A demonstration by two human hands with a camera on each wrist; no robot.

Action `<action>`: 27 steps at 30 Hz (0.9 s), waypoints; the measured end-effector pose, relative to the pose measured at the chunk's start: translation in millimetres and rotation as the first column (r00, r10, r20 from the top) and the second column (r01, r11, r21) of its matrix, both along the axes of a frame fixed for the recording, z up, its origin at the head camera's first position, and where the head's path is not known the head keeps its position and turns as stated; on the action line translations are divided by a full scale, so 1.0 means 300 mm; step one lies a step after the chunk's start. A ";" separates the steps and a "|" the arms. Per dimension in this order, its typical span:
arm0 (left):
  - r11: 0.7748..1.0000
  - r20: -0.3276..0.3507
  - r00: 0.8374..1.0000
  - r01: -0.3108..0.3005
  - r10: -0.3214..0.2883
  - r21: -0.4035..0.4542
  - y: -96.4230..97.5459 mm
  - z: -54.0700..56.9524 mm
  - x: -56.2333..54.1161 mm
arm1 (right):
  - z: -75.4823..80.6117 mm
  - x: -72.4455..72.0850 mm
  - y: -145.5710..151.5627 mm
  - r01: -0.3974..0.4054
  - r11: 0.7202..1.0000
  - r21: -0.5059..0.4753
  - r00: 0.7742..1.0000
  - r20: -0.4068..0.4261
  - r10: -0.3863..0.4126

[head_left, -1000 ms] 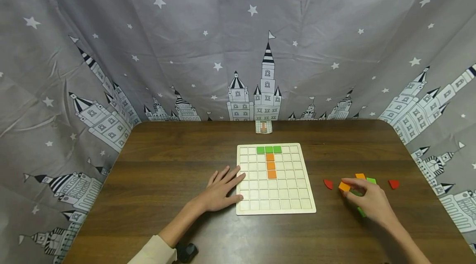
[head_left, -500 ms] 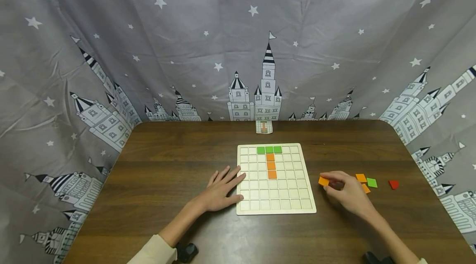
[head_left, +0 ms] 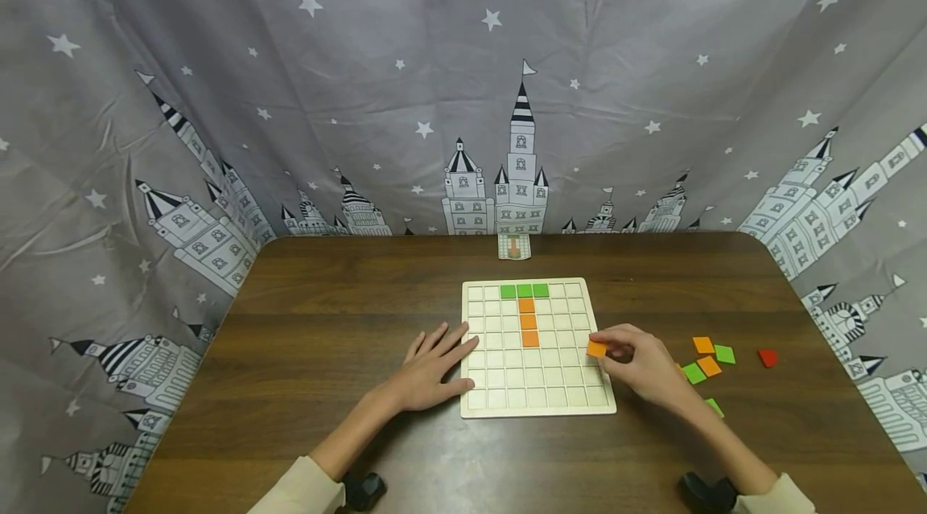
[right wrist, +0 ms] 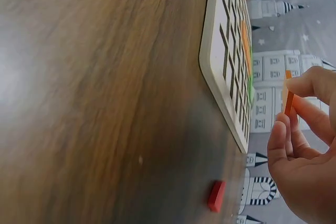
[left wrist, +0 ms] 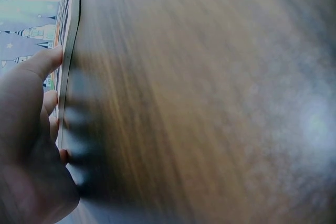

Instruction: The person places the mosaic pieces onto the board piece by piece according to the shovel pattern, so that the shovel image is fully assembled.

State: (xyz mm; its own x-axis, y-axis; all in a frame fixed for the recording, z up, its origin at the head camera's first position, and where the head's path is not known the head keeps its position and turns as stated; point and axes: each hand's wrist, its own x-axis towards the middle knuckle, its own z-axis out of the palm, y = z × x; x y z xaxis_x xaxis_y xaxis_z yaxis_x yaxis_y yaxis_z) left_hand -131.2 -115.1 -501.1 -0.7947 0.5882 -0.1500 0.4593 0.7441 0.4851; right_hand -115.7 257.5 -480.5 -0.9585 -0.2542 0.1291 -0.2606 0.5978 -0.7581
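A person's right hand point(head_left: 640, 361) is pinching an orange, flat square tile point(head_left: 597, 348) between thumb and fingers, and is holding it above the right edge of a cream, square-gridded board point(head_left: 507, 377). In the right wrist view the tile is showing its thin edge and is hanging apart from the board. The left hand point(head_left: 432, 373) is lying with its fingers spread, the tips resting on the board's left edge.

Three green square tiles point(head_left: 524, 290) are filling neighbouring cells in the board's far row, and three orange square tiles point(head_left: 528, 322) are running in a column toward the person from the middle green one.

To the right, on the dark brown wooden surface point(head_left: 348, 281), loose green square tiles point(head_left: 724, 354) and loose orange square tiles point(head_left: 702, 345) are lying near one another, while a red flat piece point(head_left: 768, 358) is sitting farther right. A small printed card point(head_left: 514, 247) is lying at the far edge, and a grey curtain point(head_left: 362, 96) printed with white stars and castles is hanging behind.
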 end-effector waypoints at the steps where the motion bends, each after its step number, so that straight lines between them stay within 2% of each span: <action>1: 1.000 0.001 1.000 0.000 0.000 -0.001 0.000 0.000 0.000 | -0.001 -0.003 -0.007 -0.005 1.000 -0.001 1.000 -0.003 0.005; 15: 1.000 -0.005 1.000 -0.001 0.001 -0.004 0.000 -0.009 -0.002 | -0.023 -0.053 -0.124 -0.088 0.996 -0.017 0.996 0.021 0.089; 27: 1.000 -0.010 1.000 0.002 -0.002 0.011 0.000 -0.009 -0.003 | -0.064 -0.077 -0.219 -0.076 0.996 0.046 0.993 0.094 0.071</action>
State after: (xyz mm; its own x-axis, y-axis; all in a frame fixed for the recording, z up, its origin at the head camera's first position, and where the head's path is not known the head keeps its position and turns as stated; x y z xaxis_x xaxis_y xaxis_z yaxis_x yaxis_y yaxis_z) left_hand -132.0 -115.1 -503.9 -0.7952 0.5910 -0.1357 0.4653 0.7382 0.4884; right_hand -138.7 191.9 -499.6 -0.9442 -0.3283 0.0264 -0.2355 0.6171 -0.7508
